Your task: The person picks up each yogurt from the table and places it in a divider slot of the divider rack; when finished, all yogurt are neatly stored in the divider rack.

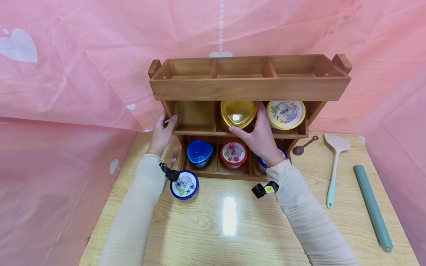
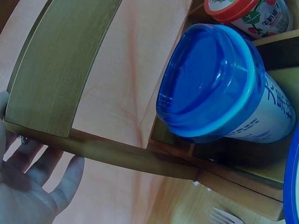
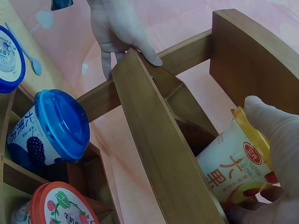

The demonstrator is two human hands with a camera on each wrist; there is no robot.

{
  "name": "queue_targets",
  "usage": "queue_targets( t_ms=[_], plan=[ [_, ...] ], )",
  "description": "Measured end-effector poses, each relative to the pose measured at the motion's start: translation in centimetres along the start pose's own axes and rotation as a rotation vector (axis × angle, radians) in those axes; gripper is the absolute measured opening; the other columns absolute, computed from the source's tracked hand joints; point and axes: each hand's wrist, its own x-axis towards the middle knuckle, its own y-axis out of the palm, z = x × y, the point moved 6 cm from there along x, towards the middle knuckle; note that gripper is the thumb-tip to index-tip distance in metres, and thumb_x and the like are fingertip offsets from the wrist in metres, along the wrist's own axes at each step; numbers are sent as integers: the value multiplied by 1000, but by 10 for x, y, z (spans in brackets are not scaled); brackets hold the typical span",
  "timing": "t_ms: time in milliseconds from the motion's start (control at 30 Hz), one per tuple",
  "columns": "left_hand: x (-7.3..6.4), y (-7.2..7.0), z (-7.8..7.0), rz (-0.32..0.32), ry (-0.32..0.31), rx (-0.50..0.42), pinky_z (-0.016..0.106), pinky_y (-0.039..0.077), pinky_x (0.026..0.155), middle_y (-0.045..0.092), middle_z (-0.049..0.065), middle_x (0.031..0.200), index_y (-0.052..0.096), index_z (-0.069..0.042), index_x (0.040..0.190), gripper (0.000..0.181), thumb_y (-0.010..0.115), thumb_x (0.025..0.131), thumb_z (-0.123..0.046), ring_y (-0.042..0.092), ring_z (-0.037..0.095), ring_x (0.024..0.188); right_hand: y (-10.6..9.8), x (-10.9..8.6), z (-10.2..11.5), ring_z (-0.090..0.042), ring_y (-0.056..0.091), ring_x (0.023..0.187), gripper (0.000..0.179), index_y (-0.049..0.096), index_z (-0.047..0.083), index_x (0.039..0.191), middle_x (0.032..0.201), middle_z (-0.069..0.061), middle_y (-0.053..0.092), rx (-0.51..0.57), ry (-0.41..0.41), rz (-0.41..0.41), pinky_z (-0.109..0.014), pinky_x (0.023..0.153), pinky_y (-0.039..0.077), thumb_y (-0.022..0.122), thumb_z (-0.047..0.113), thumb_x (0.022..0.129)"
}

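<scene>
A three-tier wooden rack (image 1: 249, 89) stands at the back of the table. My left hand (image 1: 162, 135) holds the left side of its middle tier, thumb inside and fingers outside. My right hand (image 1: 257, 136) grips a yogurt cup with a clear yellow lid (image 1: 237, 111) in the middle tier's central compartment. In the right wrist view the thumb is on the lid's rim and the fingers are around the cup's white side. To its right sits another cup with a yellow-rimmed printed lid (image 1: 287, 114). The middle tier's left compartment holds nothing.
The bottom tier holds a blue-lidded cup (image 1: 199, 150), a red-lidded cup (image 1: 234, 153) and a blue-rimmed cup (image 1: 283, 152) partly behind my right wrist. On the table are another blue-rimmed cup (image 1: 184, 184), a fork (image 1: 173, 158), a brown measuring spoon (image 1: 298, 150), a spatula (image 1: 337, 144) and a teal stick (image 1: 372, 207).
</scene>
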Motion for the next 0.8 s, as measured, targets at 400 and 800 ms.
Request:
queue_targets(
  t_ms=[400,800],
  plan=[
    [0,0,-1,-1,0,1,46,40,113,47,9,149,37,-26,151,57,49,101,-49,47,27,137,1,-4,-2,-21,26,146,106,12,16,157,157,-8,26,-39,-23,3,-41,124,20,84,24,80],
    [0,0,1,6,-7,4,46,40,114,44,8,151,35,-27,152,57,48,101,-50,45,27,139,0,-8,1,-21,26,146,109,11,16,157,157,-7,24,-41,-41,16,-42,123,22,85,21,78]
  ],
)
